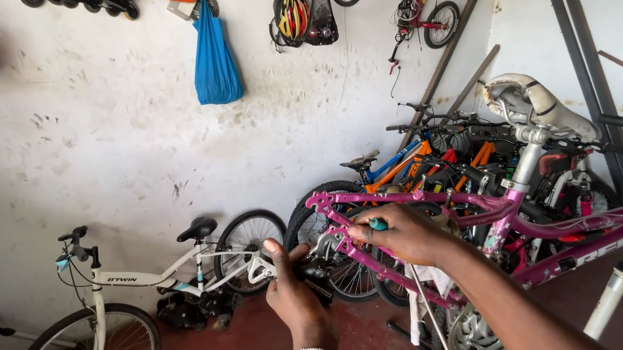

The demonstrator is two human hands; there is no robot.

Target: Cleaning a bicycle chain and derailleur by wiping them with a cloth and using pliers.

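Right hand grips teal-handled tool at pink bike frame; left hand just below.

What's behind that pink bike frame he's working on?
Behind the pink bike frame, several bicycles lean against the white wall. The frame and the right hand cover their lower parts.

Pink bike frame cut off right
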